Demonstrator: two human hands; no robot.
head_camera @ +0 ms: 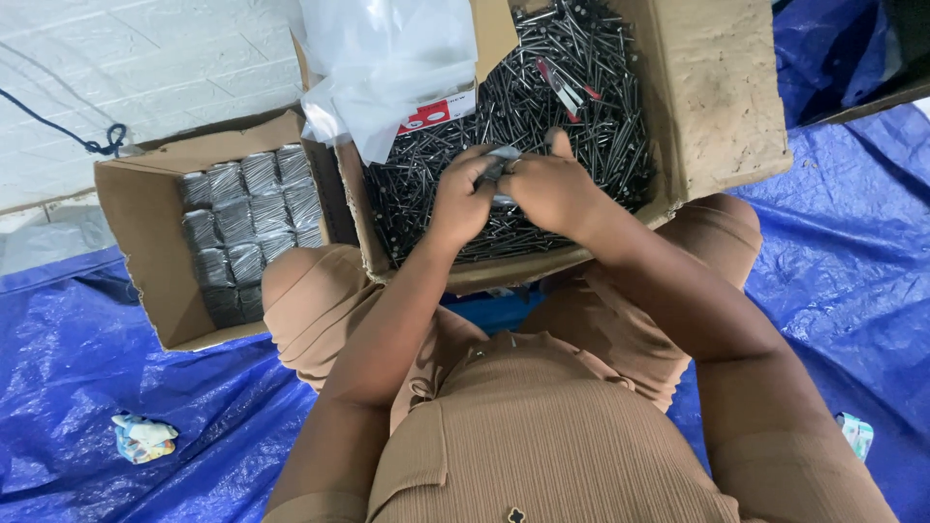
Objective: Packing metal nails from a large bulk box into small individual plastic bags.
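Observation:
My left hand [462, 199] and my right hand [550, 189] meet over a big cardboard box [722, 107] full of loose dark steel nails [572, 97]. Together they grip a small bundle of nails [501, 165], partly hidden by my fingers. The box rests against my knees in front of me. A smaller cardboard box [145, 228] to the left holds several neat wrapped packs of nails [250, 218].
A clear plastic bag [387, 68] with a small red-and-white carton drapes over the big box's left flap. A red-handled tool [567, 89] lies on the nails. Blue tarpaulin [843, 271] covers the floor, with crumpled paper [143, 436] at left.

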